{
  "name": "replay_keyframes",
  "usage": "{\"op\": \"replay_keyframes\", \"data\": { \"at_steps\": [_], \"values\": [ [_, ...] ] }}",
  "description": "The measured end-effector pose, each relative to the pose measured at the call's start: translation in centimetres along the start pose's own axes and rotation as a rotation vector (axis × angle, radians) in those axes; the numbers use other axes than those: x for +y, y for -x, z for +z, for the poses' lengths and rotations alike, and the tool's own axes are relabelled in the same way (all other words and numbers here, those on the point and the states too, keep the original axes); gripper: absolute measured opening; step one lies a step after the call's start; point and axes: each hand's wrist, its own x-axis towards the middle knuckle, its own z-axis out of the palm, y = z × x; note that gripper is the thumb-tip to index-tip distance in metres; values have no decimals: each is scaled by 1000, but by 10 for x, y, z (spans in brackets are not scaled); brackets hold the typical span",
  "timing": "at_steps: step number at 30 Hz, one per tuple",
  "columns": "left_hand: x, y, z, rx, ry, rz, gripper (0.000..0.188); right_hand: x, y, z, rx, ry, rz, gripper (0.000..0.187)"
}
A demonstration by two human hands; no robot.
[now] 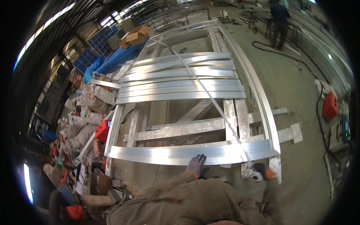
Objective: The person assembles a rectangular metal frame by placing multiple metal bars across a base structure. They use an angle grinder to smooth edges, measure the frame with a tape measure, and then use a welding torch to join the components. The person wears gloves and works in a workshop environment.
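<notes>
A large rectangular frame of silvery metal bars (268,123) lies in front of me. My left hand (196,165), in a grey glove with an orange cuff, rests on the near bar (165,154), its fingers stretched out and holding nothing. A thin tape measure (204,88) runs diagonally across the frame, from the far left corner to the near right. At its near end my right hand (261,171), in a dark glove with an orange cuff, is closed around it; motion smears the fingers. Several flat metal strips (182,84) lie across the middle of the frame.
White sacks (84,129) and scraps heap up along the left. A red box-shaped device (102,131) sits against the frame's left side, another red case (330,107) at far right. An open cardboard box (137,36) stands back left. A person (279,24) stands back right, near a black hose (270,44).
</notes>
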Motion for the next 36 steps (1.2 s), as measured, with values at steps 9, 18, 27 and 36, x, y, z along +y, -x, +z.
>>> {"op": "replay_keyframes", "data": {
  "at_steps": [9,18,27,36],
  "values": [
    [10,21,-16,-140,1128,-451,76,-318,-14,106,-202,-670,-731,24],
    [-89,87,-7,116,862,79,74,-430,22,113,-262,-268,-958,42],
    [-170,207,-54,-12,1225,-356,63,-515,14,261,-471,-506,-879,41],
    [-260,316,-41,17,1259,-572,60,-639,62,297,-1036,-1212,-238,32]
  ]
}}
